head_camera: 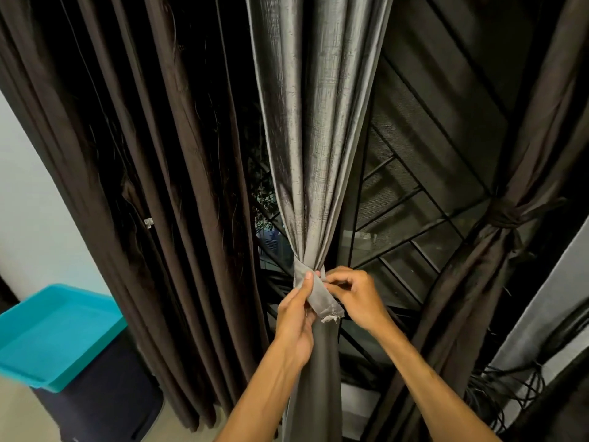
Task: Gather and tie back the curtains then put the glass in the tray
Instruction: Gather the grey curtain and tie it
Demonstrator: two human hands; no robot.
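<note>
A silvery grey curtain (315, 129) hangs in the middle, gathered into a narrow bunch at waist height. A grey fabric tie-back strip (320, 298) wraps around that bunch, its frayed end hanging loose. My left hand (294, 317) grips the strip and the gathered curtain, thumb on top. My right hand (353, 295) pinches the strip's other part at the right of the bunch. A turquoise tray (54, 333) sits low at the left. No glass is in view.
Dark brown curtains (134, 173) hang loose at the left. Another brown curtain (506, 218) at the right is tied back with a knot. A window with a black metal grille (414, 202) lies behind. The tray rests on a dark stand (105, 400). Black cables (503, 393) bunch at lower right.
</note>
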